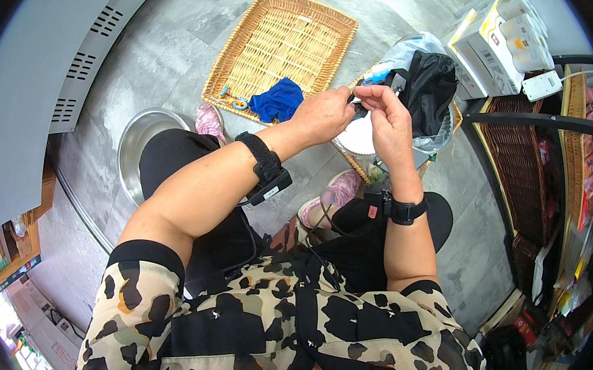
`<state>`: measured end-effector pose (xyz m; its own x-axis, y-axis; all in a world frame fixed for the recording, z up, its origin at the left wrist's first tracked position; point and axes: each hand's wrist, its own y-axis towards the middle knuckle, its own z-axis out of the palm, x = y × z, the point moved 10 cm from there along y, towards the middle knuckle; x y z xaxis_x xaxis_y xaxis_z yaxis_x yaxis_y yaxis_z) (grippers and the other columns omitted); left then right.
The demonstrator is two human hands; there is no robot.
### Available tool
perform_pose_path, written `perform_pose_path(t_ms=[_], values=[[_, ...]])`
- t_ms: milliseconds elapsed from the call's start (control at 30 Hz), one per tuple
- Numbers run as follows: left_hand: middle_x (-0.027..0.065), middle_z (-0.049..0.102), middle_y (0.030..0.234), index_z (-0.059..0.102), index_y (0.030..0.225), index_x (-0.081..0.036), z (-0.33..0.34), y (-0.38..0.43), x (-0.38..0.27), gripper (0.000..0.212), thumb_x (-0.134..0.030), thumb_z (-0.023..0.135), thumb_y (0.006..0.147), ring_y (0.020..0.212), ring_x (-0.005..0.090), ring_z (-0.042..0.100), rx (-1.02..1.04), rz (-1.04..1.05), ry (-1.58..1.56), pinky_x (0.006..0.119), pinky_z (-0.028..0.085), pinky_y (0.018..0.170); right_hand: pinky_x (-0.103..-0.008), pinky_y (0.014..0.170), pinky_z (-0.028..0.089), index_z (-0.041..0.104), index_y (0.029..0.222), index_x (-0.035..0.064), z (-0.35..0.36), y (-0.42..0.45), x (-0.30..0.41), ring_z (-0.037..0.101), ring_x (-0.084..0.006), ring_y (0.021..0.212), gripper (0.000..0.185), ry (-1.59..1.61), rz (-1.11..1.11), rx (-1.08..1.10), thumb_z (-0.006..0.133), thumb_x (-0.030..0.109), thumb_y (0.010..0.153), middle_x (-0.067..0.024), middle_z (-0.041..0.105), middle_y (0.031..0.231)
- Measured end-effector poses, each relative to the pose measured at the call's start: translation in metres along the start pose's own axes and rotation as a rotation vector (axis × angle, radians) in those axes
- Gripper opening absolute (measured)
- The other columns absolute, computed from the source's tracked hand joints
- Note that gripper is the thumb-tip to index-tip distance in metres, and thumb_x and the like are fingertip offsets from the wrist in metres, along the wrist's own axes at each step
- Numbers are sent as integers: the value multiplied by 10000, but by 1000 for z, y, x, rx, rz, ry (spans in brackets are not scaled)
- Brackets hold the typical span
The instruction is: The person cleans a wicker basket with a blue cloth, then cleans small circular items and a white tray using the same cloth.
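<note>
My left hand (326, 110) and my right hand (386, 121) meet at the fingertips, in front of a round container. A small dark item (356, 99) shows between the fingers; its kind is unclear. Behind and beyond the right hand lies a black fabric bag (427, 88) on the container, with clear plastic and a blue-handled item (375, 77) beside it. A white round piece (356, 137) shows below the hands. To the left, a wicker tray (211, 80) on the floor holds a blue cloth (278, 100) and small scissors with light-coloured handles (239, 104).
A steel basin (130, 157) stands on the floor by my left knee. White boxes (490, 51) and rolls in plastic (526, 41) are at the upper right, above a rack with wicker baskets (520, 167). A grey cabinet (37, 67) stands at left.
</note>
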<state>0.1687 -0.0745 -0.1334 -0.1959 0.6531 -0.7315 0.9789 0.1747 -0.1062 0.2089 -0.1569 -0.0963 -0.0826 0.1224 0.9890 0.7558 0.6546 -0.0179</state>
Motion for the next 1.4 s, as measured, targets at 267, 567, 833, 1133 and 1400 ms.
perform_pose_path(t_ms=[267,567,833,1133,1400], values=[[237,559,813,476,834,14,-3,0,-3,246,-227,430,818,801,399,544,26,-32,24,475,416,687,-303,839,441,580,942,-9,-29,1,15,580,-237,907,322,-263,-175,-179,397,-106,695,-123,599,954],[235,556,796,477,825,13,-10,-1,-4,253,-237,437,822,785,398,543,-34,0,33,483,411,671,-374,885,396,622,889,35,-11,0,13,515,-311,987,278,-601,-206,-103,446,-49,691,-149,565,1037],[255,569,802,496,827,30,-29,-3,6,275,-241,450,817,770,414,549,-72,-56,-66,484,422,689,-231,708,433,610,914,-1,-38,6,-16,574,-133,803,237,-372,-59,-202,437,-26,753,-71,624,916],[216,563,779,500,928,29,-60,-18,31,309,-267,480,843,737,337,546,-83,-100,-290,379,418,668,-265,593,457,614,870,35,-31,16,-180,587,-145,666,186,-551,368,-10,619,78,690,-63,609,694],[236,549,800,478,916,36,-78,-32,29,290,-247,476,849,759,362,540,-132,-85,-303,398,414,674,-352,751,451,588,829,32,-23,-2,-280,589,-333,833,174,-871,458,-67,579,24,655,-198,615,822]])
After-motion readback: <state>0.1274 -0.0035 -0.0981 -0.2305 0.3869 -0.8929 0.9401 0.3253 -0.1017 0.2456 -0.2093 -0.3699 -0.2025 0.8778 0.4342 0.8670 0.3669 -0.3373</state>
